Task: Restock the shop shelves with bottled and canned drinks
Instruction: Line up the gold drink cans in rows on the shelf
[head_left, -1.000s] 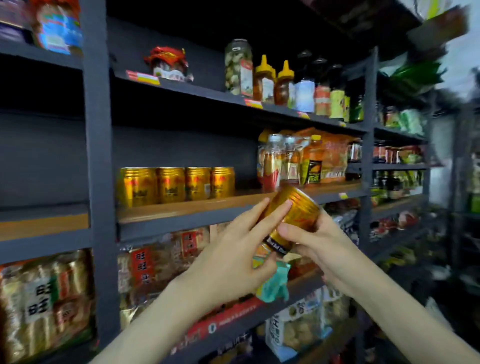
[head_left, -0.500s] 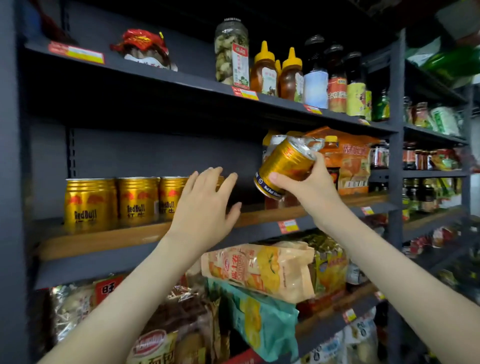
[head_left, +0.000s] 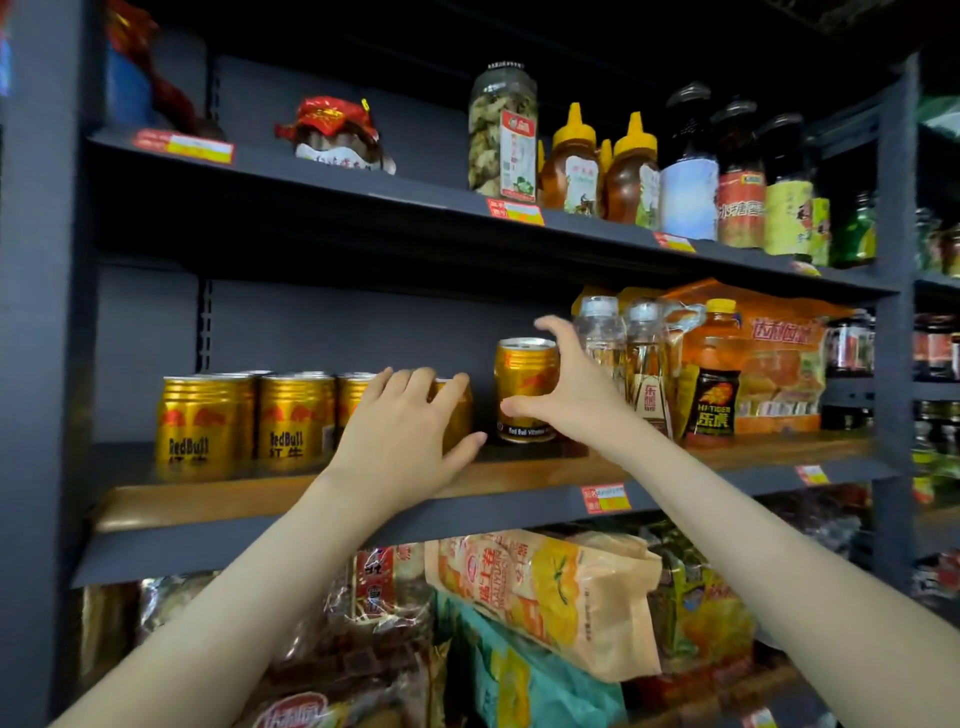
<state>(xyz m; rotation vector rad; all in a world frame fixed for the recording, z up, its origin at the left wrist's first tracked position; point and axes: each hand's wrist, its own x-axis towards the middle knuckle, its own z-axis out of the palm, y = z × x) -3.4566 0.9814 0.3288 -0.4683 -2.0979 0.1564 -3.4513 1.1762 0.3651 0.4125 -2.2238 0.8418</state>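
Four gold Red Bull cans (head_left: 200, 423) stand upright in a front row at the left of the wooden middle shelf (head_left: 519, 473). The tops of more cans show behind them, but how many stand there cannot be counted. One red-wrapped jar (head_left: 336, 136) sits on the shelf above.

The left hand (head_left: 402, 441) lies over the fourth can of the row and hides most of it. Its fingers are nearly straight and laid flat across the can's top and front, the thumb spread out to the right, and it grips nothing.

Just right of the row, past a small gap, a fifth gold can (head_left: 525, 384) stands upright on the same shelf. The right hand (head_left: 574, 397) is spread wide in a C beside it. The thumb touches the can's lower front and the forefinger arches clear above the rim, so the hand does not close on the can.

On the upper shelf here stand one tall clear jar (head_left: 503, 130) and two yellow-capped honey bottles (head_left: 571, 166).

Right of the hand come two clear bottles of pale liquid (head_left: 602, 338), one orange-capped Hi-Tiger bottle (head_left: 716, 379) and one orange snack pack (head_left: 779, 364). Over them stand three dark-capped bottles (head_left: 688, 176). Bagged snacks (head_left: 545, 587) lie on the shelf below.
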